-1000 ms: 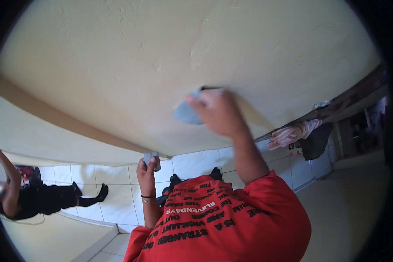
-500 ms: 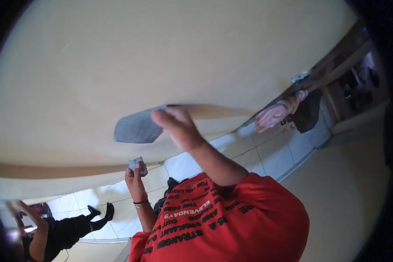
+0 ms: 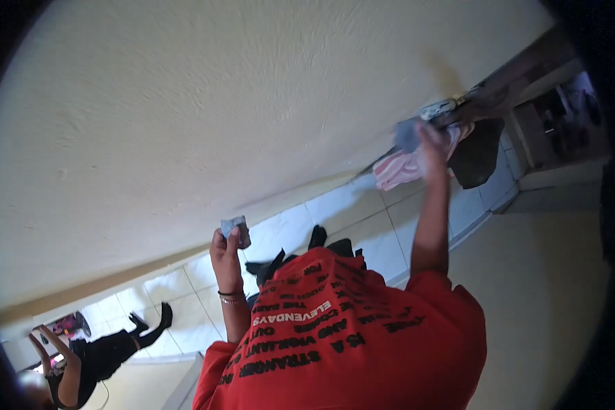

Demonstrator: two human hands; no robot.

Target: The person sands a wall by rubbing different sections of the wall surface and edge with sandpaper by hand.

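The flat grey sheet (image 3: 406, 136) has swung rightward along the rough cream wall (image 3: 184, 137). The left hand (image 3: 226, 253) pinches a small grey block (image 3: 236, 224) above white tiles (image 3: 348, 222); the blurred right hand (image 3: 432, 152) grips the sheet near the wall's lower right edge, by striped cloth (image 3: 395, 171).
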